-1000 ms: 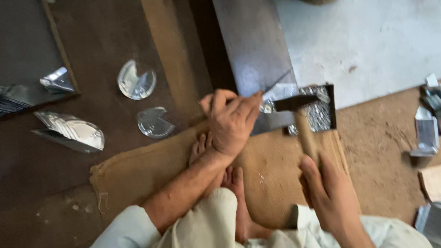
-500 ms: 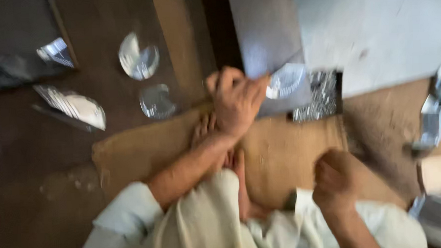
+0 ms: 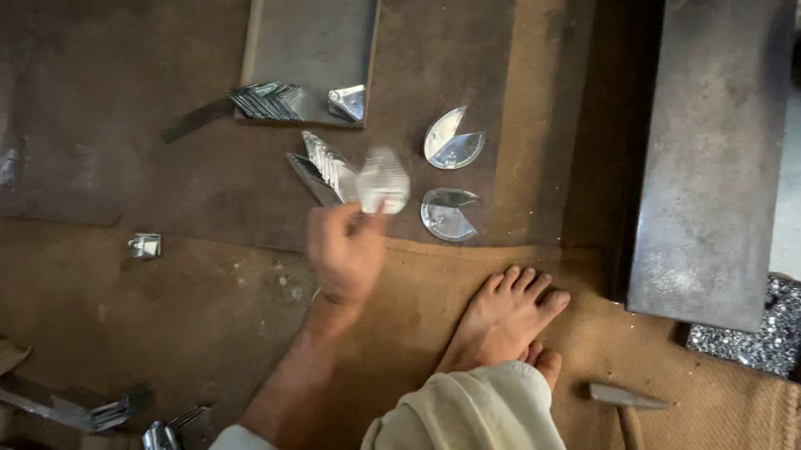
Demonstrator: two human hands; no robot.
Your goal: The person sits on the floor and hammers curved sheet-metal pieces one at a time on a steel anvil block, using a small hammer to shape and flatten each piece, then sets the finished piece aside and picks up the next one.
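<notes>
**Head view: left hand lifts a shiny metal piece over the row**

Your left hand [image 3: 346, 253] pinches a blurred, pale metal piece [image 3: 383, 179] between thumb and fingertips, held up at the far end of the hand, above the floor. The piece lies away from your wrist, toward the upper right, and just past it a fanned row of similar pieces [image 3: 326, 164] runs on a slant from upper left to lower right. Two cut metal discs [image 3: 452, 174] lie just right of that row, one above the other. A grey tray [image 3: 319, 41] beyond holds another stack. Your bare foot [image 3: 501, 319] rests on the burlap mat [image 3: 691, 401], beside a dark steel block [image 3: 708, 143]. A hammer [image 3: 627, 402] lies near the lower edge. Your right hand is out of view, so the left is the only one near.
</notes>
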